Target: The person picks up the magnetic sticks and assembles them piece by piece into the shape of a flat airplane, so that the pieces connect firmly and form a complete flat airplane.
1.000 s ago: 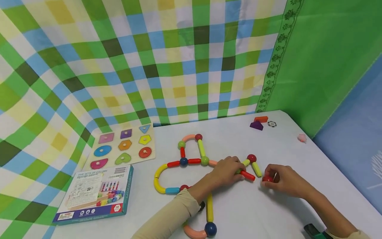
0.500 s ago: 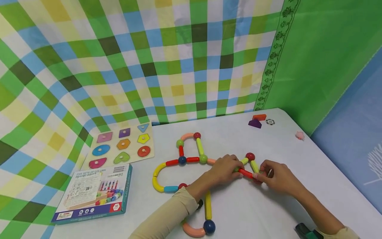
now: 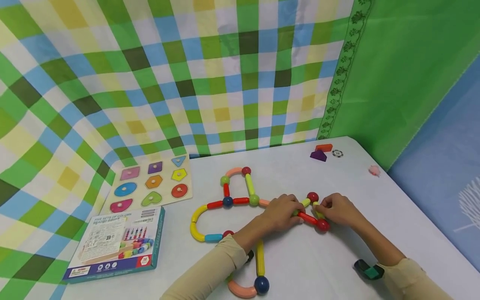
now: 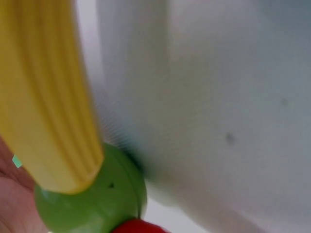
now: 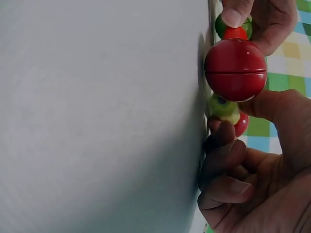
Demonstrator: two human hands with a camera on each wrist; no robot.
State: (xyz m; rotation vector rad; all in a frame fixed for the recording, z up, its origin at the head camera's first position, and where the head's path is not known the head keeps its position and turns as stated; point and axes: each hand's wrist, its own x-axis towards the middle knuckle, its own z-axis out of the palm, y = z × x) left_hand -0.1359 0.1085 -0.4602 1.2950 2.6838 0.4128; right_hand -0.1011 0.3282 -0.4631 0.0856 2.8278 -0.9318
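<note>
My left hand (image 3: 283,213) grips the green ball (image 5: 220,28) at the near end of a red rod (image 3: 308,218); the palm hides part of the joint. A red ball (image 3: 323,225) sits at the rod's other end. My right hand (image 3: 339,209) pinches a short yellow-green rod (image 5: 223,109) just behind that ball. This rod runs back to another red ball (image 3: 313,197), where a second yellow-green rod (image 3: 305,203) meets it. In the left wrist view, a ridged yellow rod (image 4: 48,97) touches a green ball (image 4: 97,194).
Leftward lies more of the rod-and-ball figure, with a blue ball (image 3: 227,201) and a curved yellow piece (image 3: 195,225). A shape puzzle board (image 3: 136,187) and a flat box (image 3: 116,241) lie at left. Purple (image 3: 318,155) and orange blocks (image 3: 323,148) lie at the back.
My right hand has carried the red ball left to the red rod's end and let go of it. It now pinches the yellow-green rod. My left hand stays at the joint.
</note>
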